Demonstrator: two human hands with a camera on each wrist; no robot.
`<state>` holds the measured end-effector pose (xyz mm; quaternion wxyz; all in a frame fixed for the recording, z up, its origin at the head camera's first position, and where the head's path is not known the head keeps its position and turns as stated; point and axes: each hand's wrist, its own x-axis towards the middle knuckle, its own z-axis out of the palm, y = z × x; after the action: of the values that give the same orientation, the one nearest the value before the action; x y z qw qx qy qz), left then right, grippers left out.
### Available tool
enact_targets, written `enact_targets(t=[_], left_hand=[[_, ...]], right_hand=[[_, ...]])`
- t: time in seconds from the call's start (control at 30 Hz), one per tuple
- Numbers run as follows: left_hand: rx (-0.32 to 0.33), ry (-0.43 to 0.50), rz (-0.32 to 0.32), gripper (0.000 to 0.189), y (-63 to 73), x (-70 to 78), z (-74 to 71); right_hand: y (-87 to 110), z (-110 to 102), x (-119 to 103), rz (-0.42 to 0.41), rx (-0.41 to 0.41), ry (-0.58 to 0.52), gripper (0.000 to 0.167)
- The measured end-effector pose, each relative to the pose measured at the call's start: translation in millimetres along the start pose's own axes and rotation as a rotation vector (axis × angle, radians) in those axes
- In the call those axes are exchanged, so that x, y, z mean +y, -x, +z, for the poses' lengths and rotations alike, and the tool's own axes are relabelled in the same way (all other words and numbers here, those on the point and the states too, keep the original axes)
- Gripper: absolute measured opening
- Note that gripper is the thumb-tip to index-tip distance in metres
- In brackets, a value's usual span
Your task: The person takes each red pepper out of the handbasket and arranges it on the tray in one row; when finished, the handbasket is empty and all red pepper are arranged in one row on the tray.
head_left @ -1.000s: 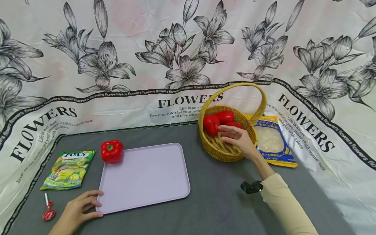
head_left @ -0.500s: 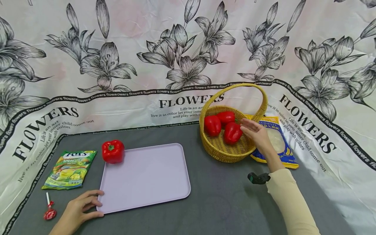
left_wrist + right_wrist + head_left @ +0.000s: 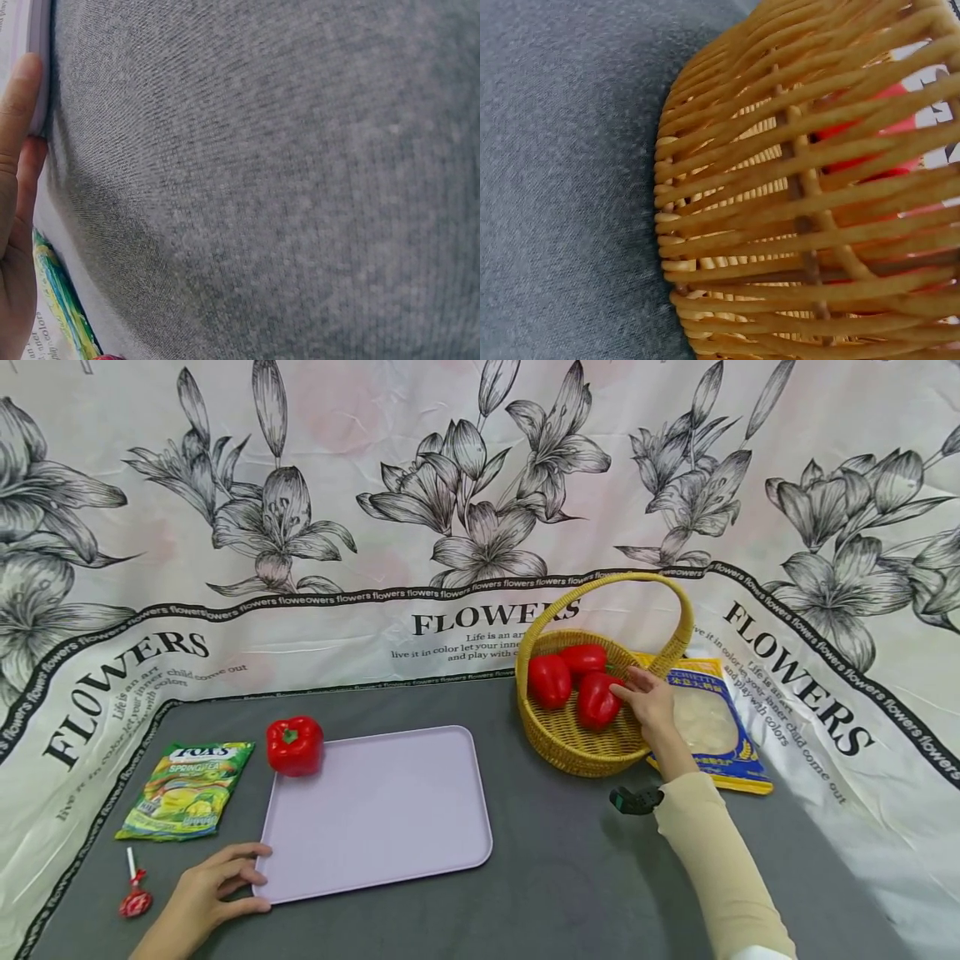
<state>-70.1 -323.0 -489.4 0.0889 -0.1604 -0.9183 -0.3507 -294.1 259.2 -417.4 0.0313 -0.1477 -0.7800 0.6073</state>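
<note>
My left hand is at the front left corner of a pale lilac tray, thumb along the front edge and fingers at the left edge. In the left wrist view a fingertip lies against the tray's rim. My right hand reaches over the right side of a yellow wicker basket, fingers loosely bent. Its thumb tip overlaps the nearest red pepper. Two other red peppers, left and back, lie in the basket. The right wrist view shows the basket's woven wall, not the fingers.
A red bell pepper sits at the tray's back left corner. Left of the tray lie a green candy bag and a red lollipop. A blue and yellow pasta bag lies behind the basket's right side, below its tall handle.
My right hand drew back rightward off the nearest pepper in the basket, then came in again to its right side. My left hand has stayed at the tray's corner.
</note>
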Motion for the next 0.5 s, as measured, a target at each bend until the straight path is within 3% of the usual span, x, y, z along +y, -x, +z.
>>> enact_targets(t=[0.07, 0.13, 0.27, 0.37, 0.5], left_hand=[[0.008, 0.008, 0.009, 0.036, -0.2, -0.5, 0.7], [0.012, 0.021, 0.014, 0.036, -0.1, -0.7, 1.1], [0.000, 0.012, -0.009, 0.036, 1.1, 0.3, 0.8], [-0.016, -0.007, -0.026, 0.035, 0.9, 1.2, 0.4], [-0.013, -0.016, -0.018, 0.034, -0.6, 1.5, -0.7]], right_hand=[[2.1, -0.6, -1.9, 0.070, -0.052, 0.010, 0.065], [3.3, -2.4, -5.1, 0.150, -0.156, -0.014, 0.072], [1.4, -5.6, -9.3, 0.260, -0.336, -0.119, 0.079], [-0.8, -7.0, -6.9, 0.264, -0.383, -0.179, 0.079], [-0.4, -7.5, -1.0, 0.203, -0.461, -0.222, 0.073]])
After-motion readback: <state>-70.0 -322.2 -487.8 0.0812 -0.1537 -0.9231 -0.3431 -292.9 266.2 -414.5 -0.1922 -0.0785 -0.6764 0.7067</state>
